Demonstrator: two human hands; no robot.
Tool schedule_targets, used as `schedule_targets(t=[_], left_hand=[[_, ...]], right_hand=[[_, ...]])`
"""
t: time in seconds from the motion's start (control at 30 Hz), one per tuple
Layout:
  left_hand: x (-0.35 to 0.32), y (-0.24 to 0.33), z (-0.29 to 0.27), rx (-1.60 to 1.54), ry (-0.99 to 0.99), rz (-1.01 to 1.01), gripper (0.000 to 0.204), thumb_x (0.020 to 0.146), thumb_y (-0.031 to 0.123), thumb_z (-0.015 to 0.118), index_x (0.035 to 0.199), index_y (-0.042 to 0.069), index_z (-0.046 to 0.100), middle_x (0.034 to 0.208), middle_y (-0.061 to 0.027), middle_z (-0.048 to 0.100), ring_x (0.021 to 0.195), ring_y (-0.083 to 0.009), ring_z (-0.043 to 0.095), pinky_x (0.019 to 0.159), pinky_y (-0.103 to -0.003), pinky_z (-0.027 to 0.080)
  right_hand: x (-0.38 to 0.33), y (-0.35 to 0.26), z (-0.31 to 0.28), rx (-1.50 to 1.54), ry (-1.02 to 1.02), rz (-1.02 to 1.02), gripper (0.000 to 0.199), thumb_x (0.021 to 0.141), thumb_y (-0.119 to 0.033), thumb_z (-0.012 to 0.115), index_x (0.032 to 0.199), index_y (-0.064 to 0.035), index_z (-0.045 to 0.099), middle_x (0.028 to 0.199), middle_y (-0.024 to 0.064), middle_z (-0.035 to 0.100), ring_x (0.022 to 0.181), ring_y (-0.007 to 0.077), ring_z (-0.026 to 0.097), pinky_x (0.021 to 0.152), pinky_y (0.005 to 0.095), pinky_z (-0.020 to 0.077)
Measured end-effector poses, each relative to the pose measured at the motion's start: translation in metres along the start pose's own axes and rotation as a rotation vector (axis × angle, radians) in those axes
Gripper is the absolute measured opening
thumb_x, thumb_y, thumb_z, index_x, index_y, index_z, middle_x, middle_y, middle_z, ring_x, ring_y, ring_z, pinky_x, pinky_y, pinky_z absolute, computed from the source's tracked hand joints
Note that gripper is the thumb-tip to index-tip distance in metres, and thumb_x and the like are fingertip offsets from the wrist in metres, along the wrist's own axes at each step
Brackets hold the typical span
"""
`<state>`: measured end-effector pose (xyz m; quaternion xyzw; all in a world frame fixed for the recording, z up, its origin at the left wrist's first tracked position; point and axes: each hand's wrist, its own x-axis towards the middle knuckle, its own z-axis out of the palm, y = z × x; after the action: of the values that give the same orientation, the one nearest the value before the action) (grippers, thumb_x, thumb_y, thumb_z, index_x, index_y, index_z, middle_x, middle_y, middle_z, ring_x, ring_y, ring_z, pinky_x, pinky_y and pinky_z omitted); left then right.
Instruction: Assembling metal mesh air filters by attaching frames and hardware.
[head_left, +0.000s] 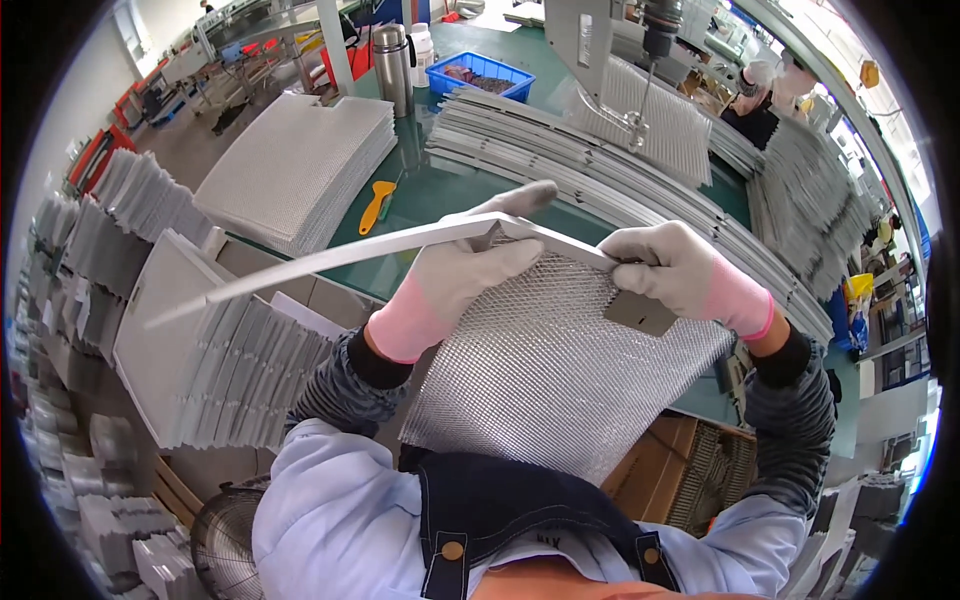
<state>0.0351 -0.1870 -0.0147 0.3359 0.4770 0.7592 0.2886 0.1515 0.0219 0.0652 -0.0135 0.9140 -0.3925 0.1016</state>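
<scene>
A silvery expanded-metal mesh sheet hangs tilted in front of me, its lower edge near my chest. A pale metal channel strip is bent at a corner along the sheet's upper edge, its long free arm reaching out to the left. My left hand, in a white glove with a pink cuff, is closed around the strip and mesh at that corner. My right hand, gloved alike, pinches the strip's right end. Just below its fingers is a small flat grey plate; whether the fingers hold it is hidden.
On the green table lie a stack of mesh panels, a yellow-handled scraper and long metal strips. A thermos, blue basket and machine stand beyond. Stacked panels are left, a cardboard box below.
</scene>
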Motion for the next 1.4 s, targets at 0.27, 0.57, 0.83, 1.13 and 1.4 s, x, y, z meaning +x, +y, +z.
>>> schedule_targets(t=[0.27, 0.57, 0.83, 1.13, 1.4], left_hand=[[-0.024, 0.0, -0.036, 0.063, 0.089, 0.094, 0.034, 0.081, -0.004, 0.058, 0.115, -0.003, 0.061, 0.099, -0.0091, 0.065, 0.091, -0.011, 0.059, 0.085, -0.024, 0.045], [-0.032, 0.007, -0.017, -0.124, 0.059, 0.135, 0.036, 0.083, 0.012, 0.073, 0.114, 0.003, 0.057, 0.095, -0.0119, 0.06, 0.091, -0.0196, 0.058, 0.08, -0.035, 0.048], [-0.036, 0.011, -0.004, 0.123, 0.277, 0.126, 0.021, 0.098, 0.016, 0.054, 0.117, 0.01, 0.049, 0.104, -0.0083, 0.055, 0.097, -0.0172, 0.056, 0.086, -0.033, 0.049], [-0.042, 0.011, -0.008, -0.071, 0.104, 0.17, 0.021, 0.1, 0.015, 0.049, 0.121, 0.008, 0.05, 0.106, -0.0082, 0.058, 0.1, -0.0186, 0.058, 0.088, -0.034, 0.049], [-0.038, 0.008, -0.002, -0.087, 0.196, 0.141, 0.016, 0.101, 0.022, 0.048, 0.114, 0.013, 0.046, 0.097, -0.0045, 0.053, 0.094, -0.0185, 0.055, 0.09, -0.037, 0.047]], right_hand=[[-0.066, 0.037, -0.028, -0.2, -0.053, 0.163, 0.018, 0.072, -0.004, 0.067, 0.086, 0.0044, 0.058, 0.069, 0.0074, 0.048, 0.066, 0.0141, 0.047, 0.064, 0.0296, 0.0431], [-0.131, 0.076, -0.03, 0.074, 0.133, 0.191, 0.013, 0.068, 0.003, 0.064, 0.081, 0.004, 0.064, 0.062, -0.0007, 0.05, 0.057, 0.0063, 0.045, 0.052, 0.0246, 0.037], [-0.14, 0.114, -0.009, -0.131, 0.44, -0.231, 0.023, 0.07, -0.003, 0.067, 0.092, 0.0036, 0.066, 0.073, 0.0051, 0.06, 0.062, 0.0101, 0.053, 0.055, 0.0264, 0.043], [-0.149, 0.105, -0.029, 0.213, -0.111, 0.261, 0.017, 0.076, -0.009, 0.067, 0.086, 0.0033, 0.064, 0.066, 0.0048, 0.056, 0.059, 0.0129, 0.052, 0.056, 0.0289, 0.043], [-0.134, 0.053, 0.0, -0.366, 0.216, -0.069, 0.068, 0.072, -0.009, 0.071, 0.135, -0.0046, 0.046, 0.089, 0.0145, 0.062, 0.083, 0.0326, 0.062, 0.073, 0.0387, 0.0508]])
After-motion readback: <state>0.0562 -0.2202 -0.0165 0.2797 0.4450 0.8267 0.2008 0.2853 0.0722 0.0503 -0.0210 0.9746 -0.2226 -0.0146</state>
